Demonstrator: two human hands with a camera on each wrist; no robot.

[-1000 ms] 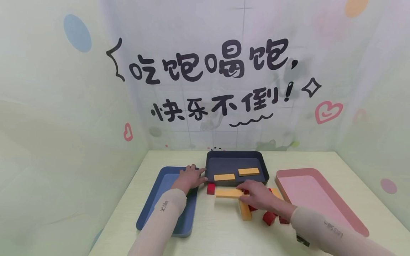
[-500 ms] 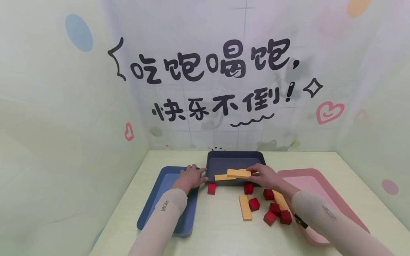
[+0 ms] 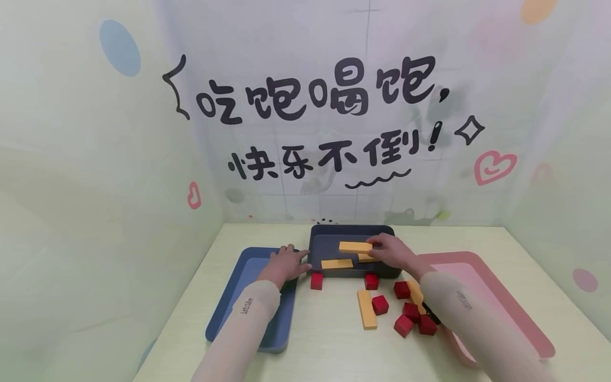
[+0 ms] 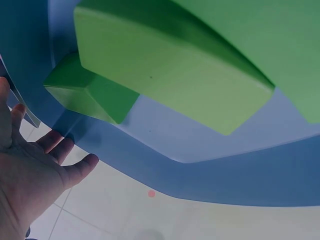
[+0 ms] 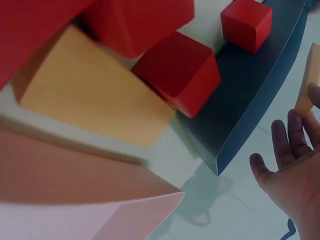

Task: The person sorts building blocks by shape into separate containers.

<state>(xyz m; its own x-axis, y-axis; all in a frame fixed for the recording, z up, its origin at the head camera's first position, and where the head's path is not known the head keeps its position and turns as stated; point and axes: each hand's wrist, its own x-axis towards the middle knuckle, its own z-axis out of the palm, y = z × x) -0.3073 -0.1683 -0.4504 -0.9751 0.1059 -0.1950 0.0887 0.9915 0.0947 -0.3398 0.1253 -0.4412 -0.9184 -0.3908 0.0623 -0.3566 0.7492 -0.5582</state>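
My right hand pinches one end of a yellow rectangular block over the dark tray. In the right wrist view the block sits between thumb and fingertips. Two more yellow blocks lie in that tray, one at front left and one partly hidden by the hand. My left hand is at the far right corner of the blue tray, fingers spread and relaxed, fingertips beside the dark tray's left wall. Green blocks lie in the blue tray in the left wrist view.
On the table before the dark tray lie several red cubes and a yellow block. Another yellow block lies partly under the right forearm. A pink tray stands at the right. Printed walls enclose the table's back and sides.
My right hand has carried the yellow block from the table in front of the dark tray up and back over it. The left hand has stayed in place.
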